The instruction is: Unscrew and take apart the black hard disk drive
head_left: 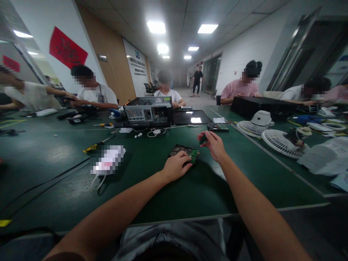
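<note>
A black hard drive (178,148) with a green circuit board (194,155) lies on the green table in front of me. My left hand (178,165) grips its near side, thumb and fingers over the edge by the board. Just to the right, my right hand (214,145) is closed around a small screwdriver (202,139) with a dark green handle. Its thin shaft slants down toward the circuit board; whether the tip touches a screw is too small to tell.
A yellow-and-black screwdriver (94,148) and a blurred white item (108,159) with a cord lie left. An opened computer case (148,110) and another drive (218,127) stand beyond. White fan parts (284,143) are on the right. Several people sit around the table.
</note>
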`<state>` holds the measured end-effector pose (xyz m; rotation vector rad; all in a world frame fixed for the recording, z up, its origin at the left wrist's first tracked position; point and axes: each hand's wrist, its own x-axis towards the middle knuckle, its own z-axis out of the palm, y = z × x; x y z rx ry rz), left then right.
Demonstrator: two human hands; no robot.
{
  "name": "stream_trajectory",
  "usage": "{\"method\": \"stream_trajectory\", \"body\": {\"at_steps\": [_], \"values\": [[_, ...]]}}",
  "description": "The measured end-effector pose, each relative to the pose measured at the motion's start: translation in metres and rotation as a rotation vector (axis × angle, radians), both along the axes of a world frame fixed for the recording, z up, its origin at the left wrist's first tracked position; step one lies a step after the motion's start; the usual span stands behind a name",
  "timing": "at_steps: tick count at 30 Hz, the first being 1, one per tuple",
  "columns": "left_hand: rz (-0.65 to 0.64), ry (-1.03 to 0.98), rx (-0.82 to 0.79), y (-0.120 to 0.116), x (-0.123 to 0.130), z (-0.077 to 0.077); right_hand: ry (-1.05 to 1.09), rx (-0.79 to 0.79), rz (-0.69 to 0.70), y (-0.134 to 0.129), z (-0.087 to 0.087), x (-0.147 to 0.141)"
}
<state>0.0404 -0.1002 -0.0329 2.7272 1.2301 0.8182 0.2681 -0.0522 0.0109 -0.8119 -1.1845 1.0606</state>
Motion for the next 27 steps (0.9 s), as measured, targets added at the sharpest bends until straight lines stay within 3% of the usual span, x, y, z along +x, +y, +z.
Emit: {"method": "stream_trajectory", "body": {"at_steps": [6,20,27], "values": [[-0.008,-0.006,0.002,-0.0013,-0.0002,0.0025,0.055,-0.021,0.042,0.0036,-0.0024,0.0003],[-0.001,-0.002,-0.004,0.0005,-0.0004,0.0,-0.087,0.026,-0.063,0.0026,0.0004,0.0022],[-0.005,-0.003,0.004,0.0001,-0.0001,0.0,-0.059,0.028,-0.013,-0.0011,0.0015,0.0]]}}
